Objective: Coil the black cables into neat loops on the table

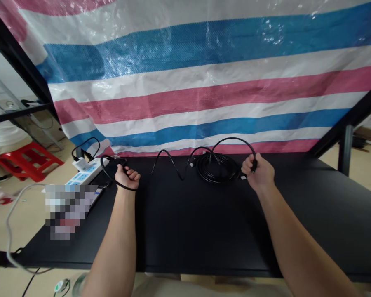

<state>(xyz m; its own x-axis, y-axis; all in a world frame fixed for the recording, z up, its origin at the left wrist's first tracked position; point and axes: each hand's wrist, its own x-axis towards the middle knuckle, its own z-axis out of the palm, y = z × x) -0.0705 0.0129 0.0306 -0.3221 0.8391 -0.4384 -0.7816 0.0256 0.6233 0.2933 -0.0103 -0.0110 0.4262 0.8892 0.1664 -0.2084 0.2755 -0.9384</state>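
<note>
My left hand (pixel 127 177) is closed on a black cable above the left part of the black table (pixel 200 231). A loop of that cable bends round the back of my left wrist. On the right, my right hand (pixel 259 171) is a fist round a dark, thicker piece of black cable, most of it hidden by the fingers. From there the cable arcs left to a black cable coil (pixel 218 168) lying at the table's back. A wavy stretch of cable (pixel 170 159) runs left from the coil. Small light plug ends show at the coil's sides.
A white power strip (pixel 86 173) with a plugged-in charger lies at the table's left, beside a blurred-out flat object (pixel 69 212). Behind the table hangs a striped plastic sheet (pixel 198 99). A red stool (pixel 29 161) with a seated person stands beyond the left edge.
</note>
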